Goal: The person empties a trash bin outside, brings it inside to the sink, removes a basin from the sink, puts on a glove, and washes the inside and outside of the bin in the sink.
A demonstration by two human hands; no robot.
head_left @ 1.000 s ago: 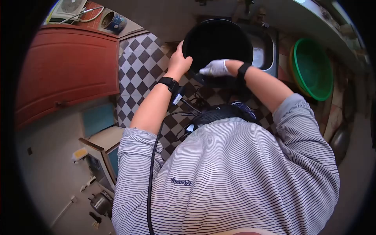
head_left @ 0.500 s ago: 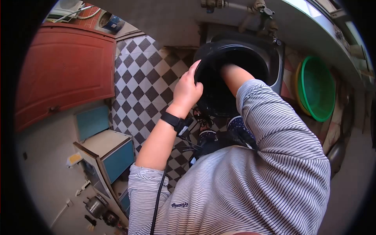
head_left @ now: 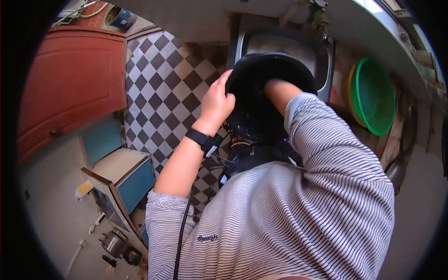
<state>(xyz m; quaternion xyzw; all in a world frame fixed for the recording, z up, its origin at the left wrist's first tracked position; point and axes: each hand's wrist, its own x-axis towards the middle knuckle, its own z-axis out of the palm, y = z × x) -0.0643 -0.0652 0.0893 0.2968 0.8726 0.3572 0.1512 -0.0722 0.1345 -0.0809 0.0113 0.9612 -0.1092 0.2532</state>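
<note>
A large round black basin (head_left: 247, 123) is tilted towards my body, partly over the sink. My left hand (head_left: 217, 100) grips its left rim, fingers along the outer edge and thumb nearer me. Small pale specks or drops dot the dark inner wall. Into the basin reaches my right hand (head_left: 275, 86); its fingers are lost in the dark interior, so what they touch or hold cannot be seen.
Behind the basin is a metal sink (head_left: 270, 39) with a tap (head_left: 322, 21) above it. A green basin (head_left: 375, 98) leans at the right. On the left are a red door (head_left: 77, 79) and a cabinet (head_left: 133, 184) on the checkered floor (head_left: 158, 84).
The black basin has come nearer my body and tipped towards me, uncovering more of the sink behind it. My left hand moved with the rim; my right hand is still inside.
</note>
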